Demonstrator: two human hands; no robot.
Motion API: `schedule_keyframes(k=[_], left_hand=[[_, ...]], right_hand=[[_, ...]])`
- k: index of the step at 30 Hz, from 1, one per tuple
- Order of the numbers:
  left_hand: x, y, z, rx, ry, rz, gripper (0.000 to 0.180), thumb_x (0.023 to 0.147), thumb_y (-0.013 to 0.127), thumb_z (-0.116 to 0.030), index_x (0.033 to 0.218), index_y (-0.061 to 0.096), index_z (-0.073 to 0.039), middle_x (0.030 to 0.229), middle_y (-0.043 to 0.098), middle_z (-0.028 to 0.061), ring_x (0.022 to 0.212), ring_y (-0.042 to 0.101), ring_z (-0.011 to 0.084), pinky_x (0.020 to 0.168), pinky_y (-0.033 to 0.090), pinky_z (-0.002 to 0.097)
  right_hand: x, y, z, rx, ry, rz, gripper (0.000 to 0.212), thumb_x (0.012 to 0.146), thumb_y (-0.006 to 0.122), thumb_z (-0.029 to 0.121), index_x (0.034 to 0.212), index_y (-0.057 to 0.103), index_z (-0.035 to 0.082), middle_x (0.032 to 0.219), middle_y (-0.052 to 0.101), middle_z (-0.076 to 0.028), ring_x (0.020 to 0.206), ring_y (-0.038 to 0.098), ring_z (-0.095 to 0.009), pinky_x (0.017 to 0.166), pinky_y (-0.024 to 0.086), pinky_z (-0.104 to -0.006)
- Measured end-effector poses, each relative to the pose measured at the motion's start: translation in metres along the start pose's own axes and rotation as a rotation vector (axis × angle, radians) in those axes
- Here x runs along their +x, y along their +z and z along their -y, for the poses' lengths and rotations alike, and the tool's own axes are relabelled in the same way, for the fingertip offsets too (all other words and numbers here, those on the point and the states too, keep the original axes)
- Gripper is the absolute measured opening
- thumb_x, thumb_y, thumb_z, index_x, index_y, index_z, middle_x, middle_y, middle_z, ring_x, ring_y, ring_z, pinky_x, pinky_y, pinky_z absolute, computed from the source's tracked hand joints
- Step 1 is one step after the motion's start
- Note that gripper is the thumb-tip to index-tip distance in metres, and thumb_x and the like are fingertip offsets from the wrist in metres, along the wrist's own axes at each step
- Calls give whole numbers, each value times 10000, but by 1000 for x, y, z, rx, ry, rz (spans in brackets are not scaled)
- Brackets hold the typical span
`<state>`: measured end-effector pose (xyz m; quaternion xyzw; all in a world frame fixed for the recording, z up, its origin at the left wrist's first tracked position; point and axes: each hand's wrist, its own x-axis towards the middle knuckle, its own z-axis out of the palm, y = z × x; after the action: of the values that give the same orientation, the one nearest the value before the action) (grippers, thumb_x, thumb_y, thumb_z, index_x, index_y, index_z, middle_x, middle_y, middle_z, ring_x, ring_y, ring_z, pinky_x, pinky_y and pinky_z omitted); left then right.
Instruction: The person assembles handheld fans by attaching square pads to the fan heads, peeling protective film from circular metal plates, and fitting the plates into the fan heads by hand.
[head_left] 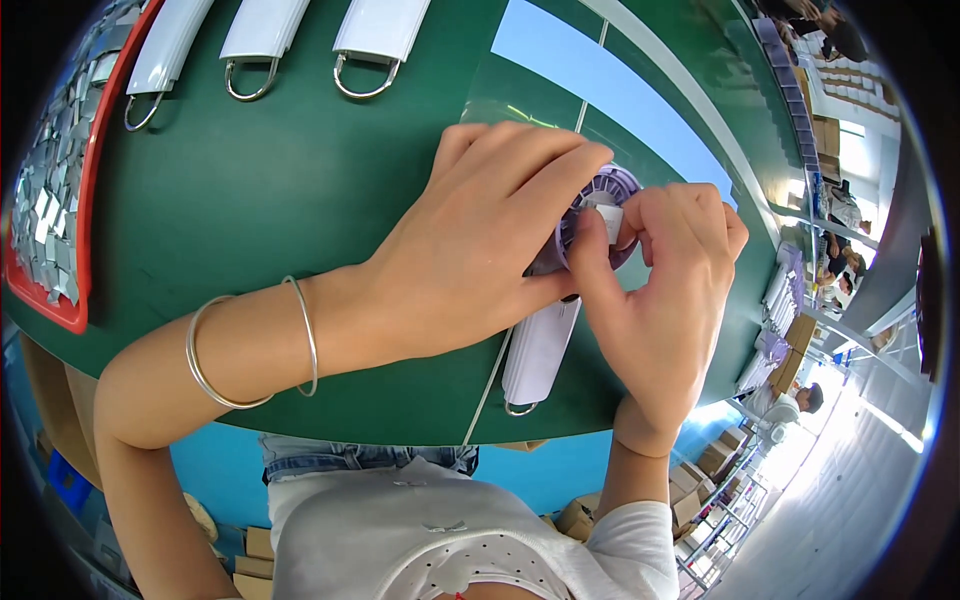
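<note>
A handheld fan with a round, ribbed purple head (pixel 617 180) lies on the green table with its pale lavender handle (pixel 541 355) toward me. The handle ends in a small metal loop at the near end. My left hand (pixel 480 230) is closed round the left side of the fan head, its fingers over the far rim and its thumb near the neck. Pinched between the thumb and forefinger of my right hand (pixel 665 290) is a small whitish square piece (pixel 609 217), held at the face of the fan head. My fingers hide part of the head.
A red tray (pixel 86 240) full of small silvery square pieces (pixel 48 205) sits at the left. Along the far edge lie three white handles with metal loops (pixel 380 30). A light blue strip (pixel 610 80) lies beyond the fan. Other people (pixel 790 402) work at the right.
</note>
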<state>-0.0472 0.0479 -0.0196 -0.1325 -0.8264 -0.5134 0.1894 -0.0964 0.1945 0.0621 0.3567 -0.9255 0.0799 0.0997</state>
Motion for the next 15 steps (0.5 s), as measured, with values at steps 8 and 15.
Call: schedule_keyframes(k=[8,15], left_hand=[[0,1,1,14,18,-37,707,696,776,-86,1349,508,-55,1308,552,118,1192,507,313,1016,360,420],[2,3,-1,10,32,-52,681,710,769,-82,1340,514,-45,1301,556,128,1183,508,324,1010,372,420]], right_hand=[[2,3,3,35,12,-1,224,724,705,91,680,493,33,659,495,-45,707,472,-235,772,352,-359],[2,4,-3,94,-5,-42,228,715,704,97,668,490,34,641,489,-47,683,478,-238,766,353,-356]])
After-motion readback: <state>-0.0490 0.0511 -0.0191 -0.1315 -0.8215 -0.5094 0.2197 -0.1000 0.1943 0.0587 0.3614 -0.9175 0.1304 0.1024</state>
